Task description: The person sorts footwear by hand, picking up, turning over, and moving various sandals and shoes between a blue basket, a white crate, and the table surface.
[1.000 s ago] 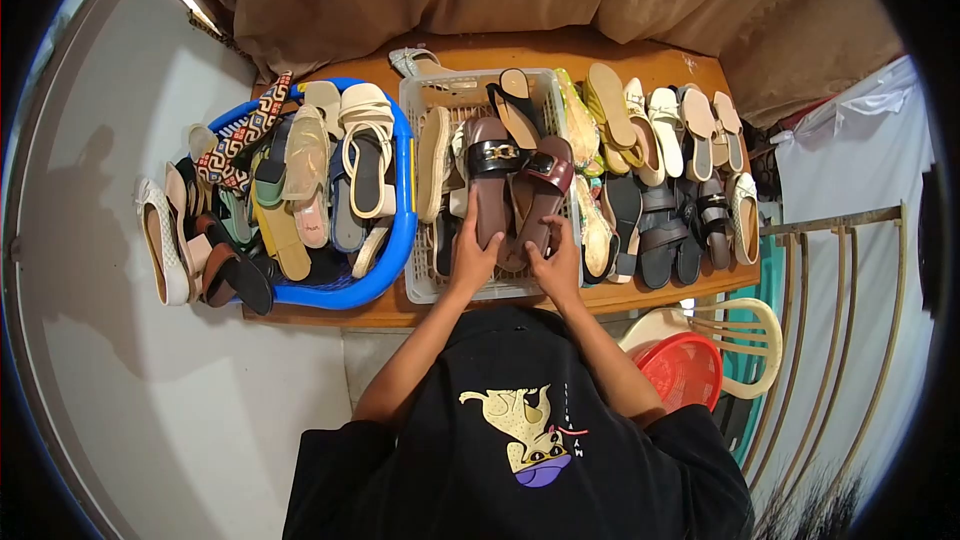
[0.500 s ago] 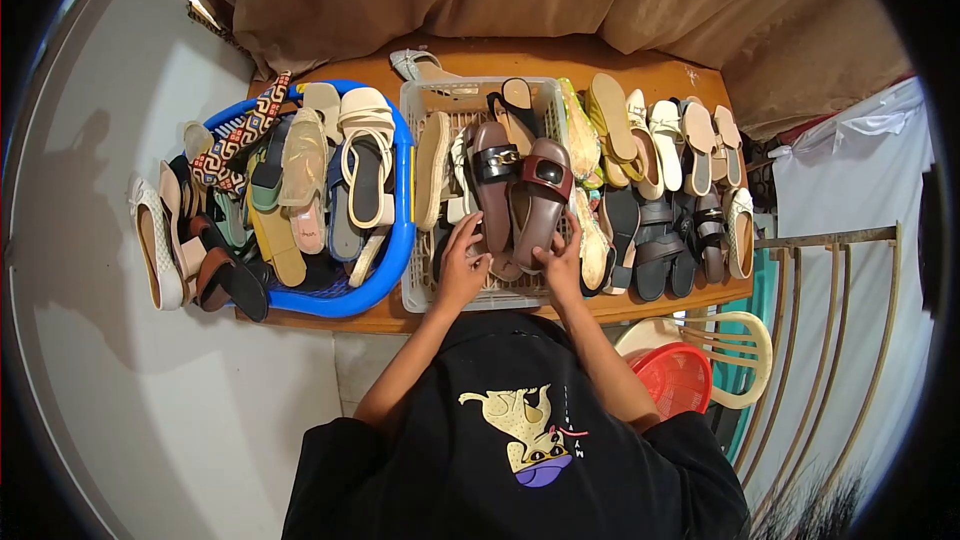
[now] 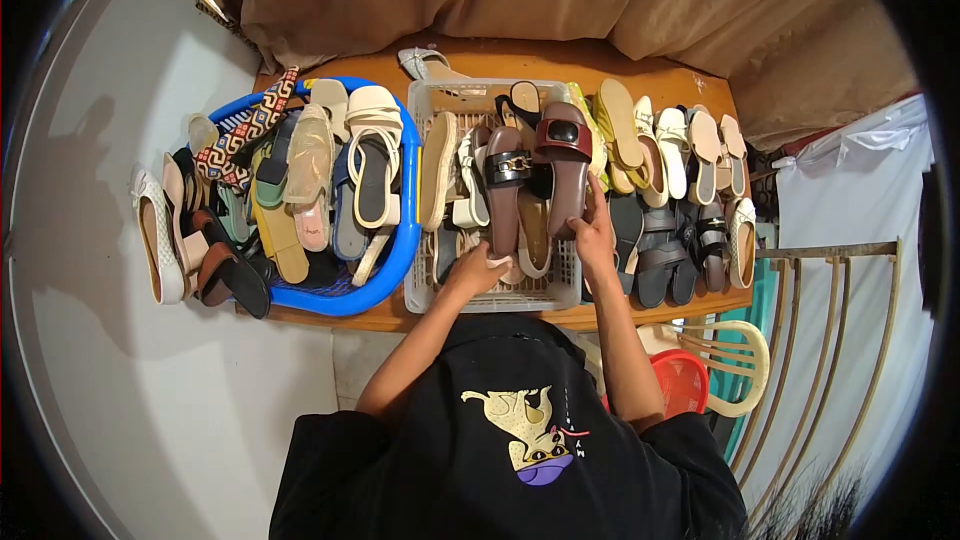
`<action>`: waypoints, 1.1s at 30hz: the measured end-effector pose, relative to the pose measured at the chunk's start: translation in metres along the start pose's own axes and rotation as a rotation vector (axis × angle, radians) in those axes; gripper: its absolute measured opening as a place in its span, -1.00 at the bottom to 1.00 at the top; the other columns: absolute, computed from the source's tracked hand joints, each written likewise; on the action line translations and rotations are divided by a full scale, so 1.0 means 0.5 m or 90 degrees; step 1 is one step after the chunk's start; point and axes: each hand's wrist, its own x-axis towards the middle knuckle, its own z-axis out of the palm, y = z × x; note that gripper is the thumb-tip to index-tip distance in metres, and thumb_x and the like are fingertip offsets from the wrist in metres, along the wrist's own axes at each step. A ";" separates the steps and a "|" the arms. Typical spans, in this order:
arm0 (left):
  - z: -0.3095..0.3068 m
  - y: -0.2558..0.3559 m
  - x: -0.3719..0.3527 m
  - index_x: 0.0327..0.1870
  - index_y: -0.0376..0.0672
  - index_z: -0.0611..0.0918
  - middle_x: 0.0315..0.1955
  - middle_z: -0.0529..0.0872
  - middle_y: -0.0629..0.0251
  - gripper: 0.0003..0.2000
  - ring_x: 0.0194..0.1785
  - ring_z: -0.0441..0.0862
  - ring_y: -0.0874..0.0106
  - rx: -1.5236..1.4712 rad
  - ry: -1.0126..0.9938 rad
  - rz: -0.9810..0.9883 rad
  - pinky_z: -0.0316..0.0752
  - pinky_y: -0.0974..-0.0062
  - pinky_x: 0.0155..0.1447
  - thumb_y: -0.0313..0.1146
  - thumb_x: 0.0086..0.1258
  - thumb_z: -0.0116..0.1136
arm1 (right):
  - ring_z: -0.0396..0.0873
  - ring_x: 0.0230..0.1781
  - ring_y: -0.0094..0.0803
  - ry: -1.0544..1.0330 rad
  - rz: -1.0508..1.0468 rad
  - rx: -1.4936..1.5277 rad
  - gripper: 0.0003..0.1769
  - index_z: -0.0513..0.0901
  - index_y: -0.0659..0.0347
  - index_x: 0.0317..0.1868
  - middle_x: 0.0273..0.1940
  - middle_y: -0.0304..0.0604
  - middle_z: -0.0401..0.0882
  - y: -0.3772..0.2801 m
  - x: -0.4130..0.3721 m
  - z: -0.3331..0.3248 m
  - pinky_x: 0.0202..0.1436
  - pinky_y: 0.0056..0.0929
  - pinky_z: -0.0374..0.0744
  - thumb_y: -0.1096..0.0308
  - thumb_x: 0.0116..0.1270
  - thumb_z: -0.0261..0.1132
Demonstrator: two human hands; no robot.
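My right hand [image 3: 594, 238] grips the heel end of a brown slide sandal [image 3: 569, 185] with a wide dark red strap, its thumb on the sole. At the heel of another brown slide sandal [image 3: 505, 215], with a black strap and gold chain trim, my left hand [image 3: 477, 273] is closed, its fingertips partly hidden. Both sandals are over a clear plastic crate [image 3: 418, 285]. Inside the crate are a beige espadrille-like shoe [image 3: 437, 170], a white heeled sandal [image 3: 470, 180] and other footwear, partly covered.
A blue-rimmed basket [image 3: 408, 230] piled with sandals stands left of the crate. Rows of shoes, including black sandals [image 3: 655, 250], lie on the right of the wooden table [image 3: 560, 52]. A plastic chair [image 3: 757, 365] and red basket [image 3: 683, 380] stand below right.
My right hand has moved up and right with the red-strapped sandal, away from the other one. My left hand has shifted slightly down and right. A beige insole now shows between the two sandals.
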 end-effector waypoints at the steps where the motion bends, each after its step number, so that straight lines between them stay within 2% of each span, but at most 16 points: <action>1: 0.000 0.002 0.005 0.13 -0.33 0.56 -0.22 0.80 -0.17 -0.40 -0.16 0.79 -0.06 0.000 0.002 -0.002 0.64 0.15 0.00 0.02 0.33 0.44 | 0.49 0.41 -0.23 -0.004 0.008 -0.013 0.00 0.16 0.07 0.70 0.52 0.07 0.36 -0.001 0.004 0.000 0.44 -0.34 0.45 0.80 0.21 0.08; 3: -0.023 0.031 0.017 0.00 -0.30 0.52 -0.20 0.80 -0.10 -0.63 -0.26 0.79 0.16 -0.211 -0.163 -0.068 0.65 0.25 -0.11 -0.17 0.50 0.33 | 0.53 0.33 -0.33 -0.027 -0.045 -0.103 -0.05 0.21 0.05 0.69 0.55 0.03 0.33 0.030 0.031 -0.007 0.33 -0.41 0.53 0.79 0.27 0.11; 4: -0.038 0.066 0.010 -0.12 -0.28 0.47 -0.29 0.79 0.03 -0.79 -0.31 0.75 0.40 -0.300 -0.167 -0.072 0.62 0.39 -0.23 -0.33 0.62 0.19 | 0.54 0.28 -0.40 -0.040 -0.129 -0.190 -0.08 0.23 0.04 0.68 0.56 0.00 0.33 0.047 0.041 -0.008 0.26 -0.46 0.56 0.77 0.31 0.12; 5: -0.035 0.085 0.007 -0.12 -0.28 0.47 -0.29 0.79 0.03 -0.79 -0.31 0.75 0.40 -0.302 -0.168 -0.074 0.62 0.39 -0.23 -0.33 0.62 0.19 | 0.56 0.22 -0.46 -0.054 -0.210 -0.277 -0.12 0.26 0.02 0.67 0.57 -0.04 0.33 0.065 0.045 -0.012 0.19 -0.51 0.59 0.75 0.35 0.14; 7: -0.034 0.120 0.006 -0.14 -0.29 0.44 -0.42 0.74 0.13 -0.78 -0.32 0.74 0.48 -0.410 -0.109 0.010 0.60 0.45 -0.27 -0.34 0.64 0.16 | 0.52 0.32 -0.41 -0.061 -0.096 -0.242 -0.19 0.27 0.09 0.65 0.57 -0.08 0.35 0.042 0.037 -0.003 0.34 -0.48 0.50 0.70 0.41 0.17; 10: -0.056 0.167 0.013 -0.19 -0.28 0.42 -0.37 0.69 0.19 -0.75 -0.29 0.70 0.50 -0.417 -0.094 0.016 0.59 0.46 -0.22 -0.31 0.66 0.14 | 0.33 0.58 -0.23 -0.038 -0.139 -0.273 -0.28 0.33 0.19 0.60 0.55 -0.04 0.39 0.044 0.048 0.000 0.62 -0.35 0.20 0.64 0.44 0.18; 14: -0.047 0.173 0.017 -0.19 -0.25 0.43 -0.50 0.56 0.24 -0.73 -0.42 0.56 0.45 -0.387 0.003 0.053 0.44 0.39 -0.31 -0.26 0.61 0.19 | 0.31 0.60 -0.17 -0.079 -0.123 -0.262 -0.33 0.37 0.16 0.58 0.54 -0.03 0.41 0.048 0.049 -0.026 0.63 -0.29 0.22 0.63 0.47 0.14; 17: -0.046 0.140 0.011 -0.20 -0.25 0.46 -0.56 0.52 0.19 -0.72 -0.45 0.55 0.37 -0.381 0.069 0.051 0.41 0.30 -0.32 -0.21 0.60 0.17 | 0.25 0.63 -0.11 -0.132 -0.118 -0.269 -0.28 0.35 0.10 0.61 0.61 -0.02 0.28 0.057 0.033 -0.042 0.66 -0.19 0.19 0.63 0.45 0.15; 18: -0.054 0.130 0.005 -0.21 -0.24 0.46 -0.54 0.52 0.22 -0.72 -0.42 0.59 0.39 -0.470 0.072 -0.012 0.44 0.31 -0.31 -0.20 0.61 0.13 | 0.13 0.69 0.03 -0.113 -0.133 -0.361 -0.26 0.36 0.04 0.60 0.61 0.15 0.25 0.065 0.023 -0.040 0.68 -0.15 0.16 0.60 0.42 0.17; 21: -0.061 0.096 0.003 -0.20 -0.20 0.49 -0.45 0.60 0.30 -0.72 -0.30 0.69 0.42 -0.679 0.087 -0.163 0.56 0.33 -0.21 -0.16 0.65 0.02 | -0.13 0.75 0.10 -0.071 -0.169 -0.405 -0.13 0.38 0.00 0.60 0.72 0.18 -0.09 0.023 -0.032 0.026 0.71 -0.10 0.09 0.70 0.28 0.30; 23: -0.089 0.081 0.001 -0.14 -0.20 0.54 -0.42 0.63 0.31 -0.70 -0.28 0.70 0.38 -0.977 0.067 -0.152 0.62 0.33 -0.10 -0.10 0.67 0.01 | -0.11 0.73 0.20 -0.048 -0.184 -0.415 -0.10 0.42 0.10 0.55 0.72 0.19 -0.12 0.043 -0.035 0.042 0.70 -0.07 0.12 0.76 0.15 0.32; 24: -0.102 0.075 -0.002 0.05 -0.18 0.55 -0.23 0.70 0.19 -0.65 -0.07 0.73 0.32 -1.047 0.051 -0.174 0.63 0.29 0.04 -0.02 0.69 0.03 | -0.06 0.71 0.22 -0.055 -0.219 -0.468 -0.14 0.46 0.16 0.51 0.71 0.21 -0.10 0.057 -0.033 0.044 0.68 -0.06 0.15 0.76 0.13 0.30; 27: -0.143 0.085 -0.001 0.24 -0.20 0.48 0.06 0.63 0.22 -0.61 0.28 0.63 0.25 -1.099 0.109 -0.123 0.60 0.25 0.22 -0.05 0.71 0.03 | 0.17 0.59 0.27 -0.041 -0.316 -0.589 -0.30 0.60 0.32 0.31 0.62 0.28 0.10 0.073 -0.043 0.058 0.60 -0.03 0.28 0.76 0.06 0.25; 29: -0.138 0.058 -0.001 0.52 -0.06 0.28 0.43 0.41 0.23 -0.51 0.53 0.44 0.21 -1.009 0.124 -0.003 0.53 0.16 0.41 -0.31 0.67 0.12 | 0.33 0.49 0.19 -0.094 -0.322 -0.558 -0.41 0.66 0.33 0.19 0.47 0.22 0.36 0.077 -0.052 0.063 0.54 -0.07 0.37 0.74 0.07 0.27; 32: -0.135 0.067 -0.027 0.48 -0.05 0.33 0.37 0.45 0.23 -0.54 0.48 0.47 0.24 -0.844 0.150 -0.007 0.51 0.12 0.44 -0.40 0.63 0.12 | 0.70 0.02 0.08 -0.256 -0.156 -0.446 -0.64 0.74 0.31 0.02 -0.02 0.17 0.70 0.059 -0.066 0.097 0.22 -0.17 0.65 0.62 0.18 0.32; 33: -0.108 0.035 -0.028 0.42 -0.06 0.37 0.33 0.48 0.22 -0.57 0.44 0.49 0.25 -0.835 0.167 -0.087 0.50 0.11 0.44 -0.42 0.60 0.13 | 0.70 0.02 0.08 -0.252 -0.154 -0.444 -0.64 0.74 0.31 0.02 -0.02 0.17 0.70 0.072 -0.071 0.113 0.22 -0.17 0.65 0.62 0.18 0.32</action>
